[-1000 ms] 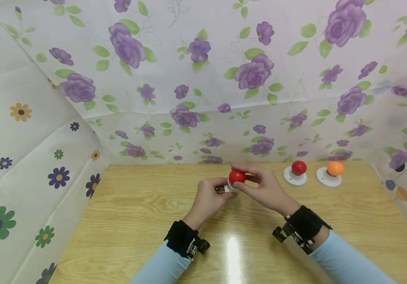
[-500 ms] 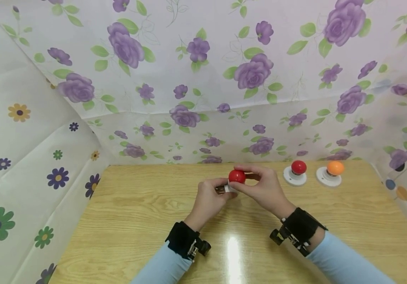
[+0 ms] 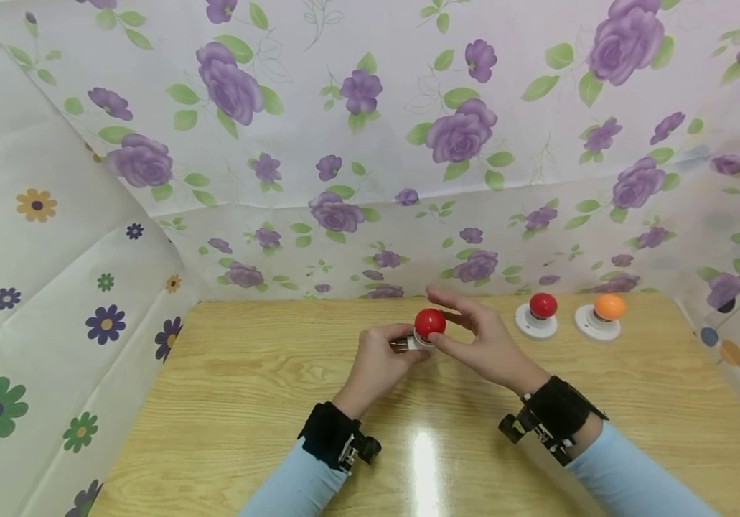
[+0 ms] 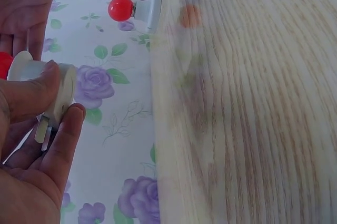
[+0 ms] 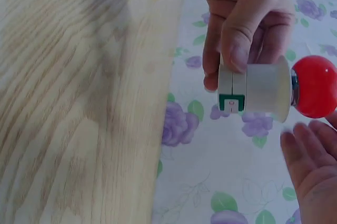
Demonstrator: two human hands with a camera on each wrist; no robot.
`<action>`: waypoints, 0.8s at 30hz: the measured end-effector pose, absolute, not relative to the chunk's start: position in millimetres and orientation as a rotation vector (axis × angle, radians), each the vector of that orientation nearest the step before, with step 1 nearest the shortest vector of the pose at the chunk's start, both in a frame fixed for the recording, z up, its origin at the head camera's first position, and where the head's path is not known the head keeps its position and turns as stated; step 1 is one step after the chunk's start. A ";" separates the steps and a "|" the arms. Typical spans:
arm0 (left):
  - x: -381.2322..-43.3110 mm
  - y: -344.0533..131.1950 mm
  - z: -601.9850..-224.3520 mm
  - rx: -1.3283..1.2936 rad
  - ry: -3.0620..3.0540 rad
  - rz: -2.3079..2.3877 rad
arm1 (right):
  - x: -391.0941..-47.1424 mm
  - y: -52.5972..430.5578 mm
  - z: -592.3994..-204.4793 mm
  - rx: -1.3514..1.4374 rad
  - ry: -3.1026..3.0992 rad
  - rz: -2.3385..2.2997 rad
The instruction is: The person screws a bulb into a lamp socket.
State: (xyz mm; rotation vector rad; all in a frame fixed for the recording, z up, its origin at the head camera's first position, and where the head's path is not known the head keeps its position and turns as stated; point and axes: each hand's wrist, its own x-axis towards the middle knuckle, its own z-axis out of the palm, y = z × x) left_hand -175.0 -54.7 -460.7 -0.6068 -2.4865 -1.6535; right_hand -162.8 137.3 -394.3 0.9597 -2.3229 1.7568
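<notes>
My left hand grips a white plug-in bulb socket above the table, thumb on one side and fingers on the other. Two flat metal prongs stick out from the socket between the fingers. A small green-edged switch shows on its side in the right wrist view. Seated in the socket's mouth is a red bulb, with a bit of its metal base showing. Beside the bulb is my right hand, fingers extended and lifted off it; the thumb is at the bulb's lower edge, apparently touching.
Toward the back right of the wooden table stand two round white lamp bases, one with a red bulb, the other with an orange bulb. A flowered cloth rises behind the table, and another lines the left.
The right fingers, which were round the red bulb, shifted slightly with it, then spread and lifted away from it. The left hand keeps its hold on the socket in nearly the same place.
</notes>
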 end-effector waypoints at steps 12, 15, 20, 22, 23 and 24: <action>-174.8 -54.1 -461.8 -0.633 -2.474 -1.672 | -175.8 143.9 -420.4 0.948 -2.386 1.754; -174.5 -53.4 -461.5 -0.635 -2.473 -1.677 | -178.6 145.4 -427.2 0.922 -2.363 1.769; -173.5 -52.6 -460.7 -0.632 -2.469 -1.693 | -178.9 144.9 -429.6 0.870 -2.329 1.782; -173.0 -52.2 -460.4 -0.630 -2.469 -1.698 | -178.7 144.4 -429.7 0.842 -2.321 1.786; -172.8 -52.1 -460.5 -0.627 -2.471 -1.698 | -178.5 144.1 -429.9 0.830 -2.317 1.790; -172.6 -51.9 -460.7 -0.624 -2.472 -1.699 | -178.1 143.8 -430.1 0.820 -2.312 1.792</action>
